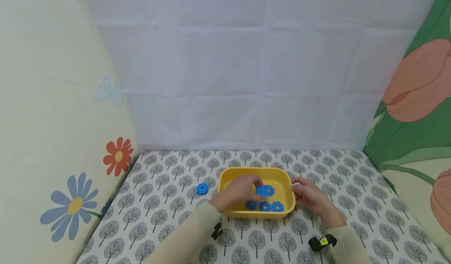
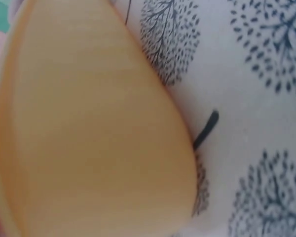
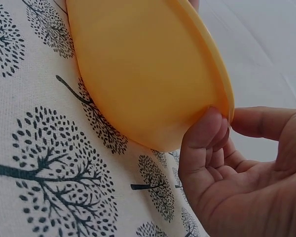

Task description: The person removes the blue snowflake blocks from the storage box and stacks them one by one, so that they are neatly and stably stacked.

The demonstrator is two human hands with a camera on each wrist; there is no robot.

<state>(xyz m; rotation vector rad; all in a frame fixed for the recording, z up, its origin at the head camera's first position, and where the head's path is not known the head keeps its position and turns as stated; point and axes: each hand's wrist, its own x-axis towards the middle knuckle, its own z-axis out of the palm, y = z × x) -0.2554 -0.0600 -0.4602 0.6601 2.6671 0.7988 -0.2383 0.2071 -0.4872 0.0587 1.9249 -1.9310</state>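
A yellow plastic basin stands on the tablecloth in front of the person. The left hand reaches over its left side and pinches a blue notched disc between thumb and fingers. Another blue disc overlaps that one at its right in the head view. Several more blue discs lie along the basin's near side. At the right end, the right hand pinches the rim, clearly seen in the right wrist view with fingers on both sides of the basin wall. The left wrist view is mostly filled by the basin's outer wall.
One loose blue disc lies on the tree-print tablecloth, left of the basin. A white cloth backdrop hangs behind the table, with flower-patterned panels at both sides.
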